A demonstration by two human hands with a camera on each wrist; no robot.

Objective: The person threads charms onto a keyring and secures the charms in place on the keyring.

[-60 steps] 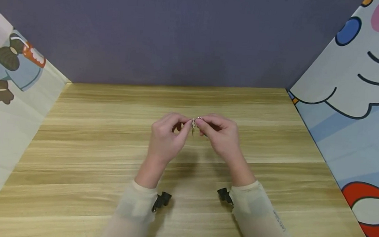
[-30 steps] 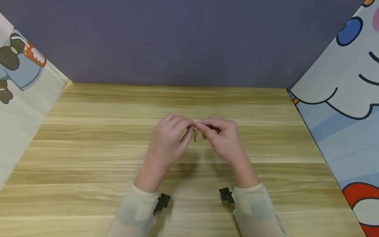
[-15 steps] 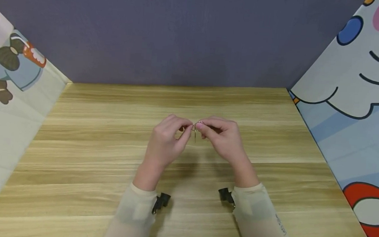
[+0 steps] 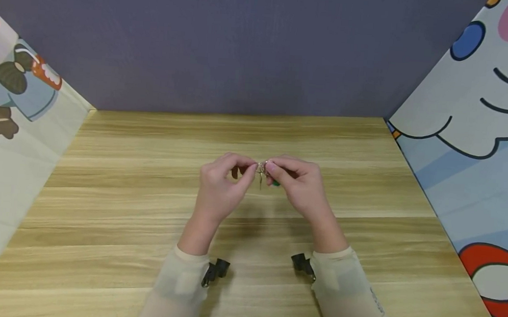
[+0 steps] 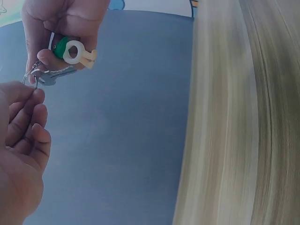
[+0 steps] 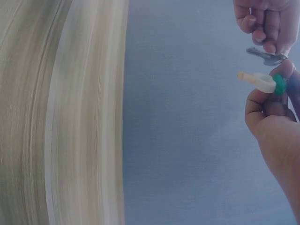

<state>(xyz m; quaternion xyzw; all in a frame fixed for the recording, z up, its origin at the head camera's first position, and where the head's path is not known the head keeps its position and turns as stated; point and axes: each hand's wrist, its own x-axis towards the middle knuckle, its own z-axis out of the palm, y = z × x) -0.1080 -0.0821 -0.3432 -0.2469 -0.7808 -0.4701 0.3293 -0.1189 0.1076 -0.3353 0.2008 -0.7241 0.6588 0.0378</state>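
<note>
In the head view my left hand (image 4: 221, 185) and right hand (image 4: 300, 186) meet at the fingertips above the table. Between them a metal key (image 5: 49, 77) hangs from a thin split ring (image 5: 36, 83). Thumb and forefinger of the left hand pinch that ring. My right hand grips the keychain at its small chain (image 5: 33, 69), its thumb laid over the forefinger. Below the right fingers dangles a small figure charm (image 6: 264, 83) with a green top, a white round body and cream legs. The right fingers partly hide the chain.
The wood-grain table (image 4: 121, 218) spreads under both hands. A dark blue-grey panel (image 4: 244, 50) stands along its back edge, with cartoon-printed panels at the left (image 4: 10, 161) and right (image 4: 469, 183). Each sleeve cuff carries a small black camera.
The left fingers came close to the right ones a second ago and have since drawn slightly left. The green part of the charm now shows beneath the right hand. The key still hangs between them.
</note>
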